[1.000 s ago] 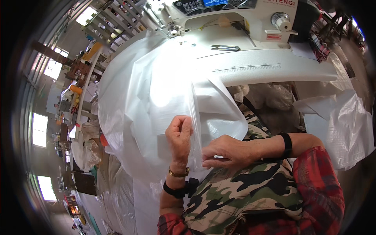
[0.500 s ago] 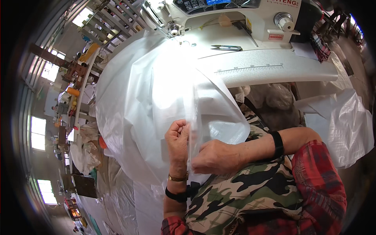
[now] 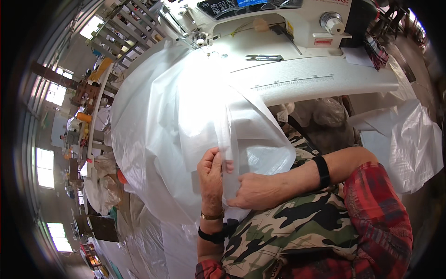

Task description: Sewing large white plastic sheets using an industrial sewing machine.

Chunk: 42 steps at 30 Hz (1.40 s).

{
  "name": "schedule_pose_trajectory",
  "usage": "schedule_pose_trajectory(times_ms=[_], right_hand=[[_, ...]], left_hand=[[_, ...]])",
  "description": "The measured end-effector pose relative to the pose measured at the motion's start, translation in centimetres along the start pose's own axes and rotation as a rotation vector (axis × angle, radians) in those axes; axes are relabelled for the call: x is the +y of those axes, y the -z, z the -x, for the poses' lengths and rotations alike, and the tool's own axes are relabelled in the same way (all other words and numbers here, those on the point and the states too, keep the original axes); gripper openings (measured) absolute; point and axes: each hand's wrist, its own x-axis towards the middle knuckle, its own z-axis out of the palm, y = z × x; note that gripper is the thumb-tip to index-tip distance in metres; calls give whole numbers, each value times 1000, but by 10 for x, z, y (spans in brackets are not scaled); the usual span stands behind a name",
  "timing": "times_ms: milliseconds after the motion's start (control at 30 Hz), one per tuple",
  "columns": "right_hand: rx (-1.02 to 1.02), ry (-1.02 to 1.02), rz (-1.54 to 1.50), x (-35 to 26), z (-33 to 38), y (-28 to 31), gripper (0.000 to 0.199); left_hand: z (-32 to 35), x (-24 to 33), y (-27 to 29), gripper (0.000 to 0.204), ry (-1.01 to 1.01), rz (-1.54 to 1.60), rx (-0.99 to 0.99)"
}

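A large white translucent plastic sheet (image 3: pixel 167 125) drapes from under the head of a white sewing machine (image 3: pixel 306 23) down over my lap. Its folded edge runs from the needle area (image 3: pixel 200 41) toward me. My left hand (image 3: pixel 211 174) pinches that edge, and some fingertips show through the thin material. Close to its right, my right hand (image 3: pixel 255 190) is closed on the lower part of the same edge, with its fingertips partly hidden. Bright lamp light washes out the sheet near the needle.
Thread snips (image 3: pixel 264 58) lie on the machine bed, behind a ruler scale (image 3: pixel 292 82) on the front edge. More white sheeting (image 3: pixel 409 144) hangs at the right. A long bench (image 3: pixel 95 116) with thread cones and clutter stands at the left.
My right hand has shifted slightly right, opening a small gap from the left. My left hand keeps its pinch a little lower. The view has tilted slightly.
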Motion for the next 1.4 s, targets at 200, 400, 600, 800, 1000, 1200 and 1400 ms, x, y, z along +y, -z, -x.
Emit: schedule_pose_trajectory(times_ms=[200, 400, 600, 800, 1000, 1200, 1400], right_hand=[[5, 40, 26, -1, 2, 9, 11], [480, -158, 109, 25, 41, 30, 23], [478, -831, 432, 48, 109, 27, 31], [537, -992, 30, 50, 113, 17, 19], [350, -496, -268, 14, 58, 44, 18], [190, -402, -326, 3, 29, 51, 17], [163, -277, -185, 3, 14, 42, 18]], left_hand=[[-2, 2, -8, 21, -29, -15, 70], [-1, 7, -5, 16, -20, 7, 122], [-2, 10, -17, 15, -12, 93, 94], [1, 16, -23, 15, -83, 1, 64], [-1, 10, -27, 12, -238, -196, 44], [0, 15, -28, 11, -270, -211, -23], [0, 13, -16, 9, -181, -106, -13]])
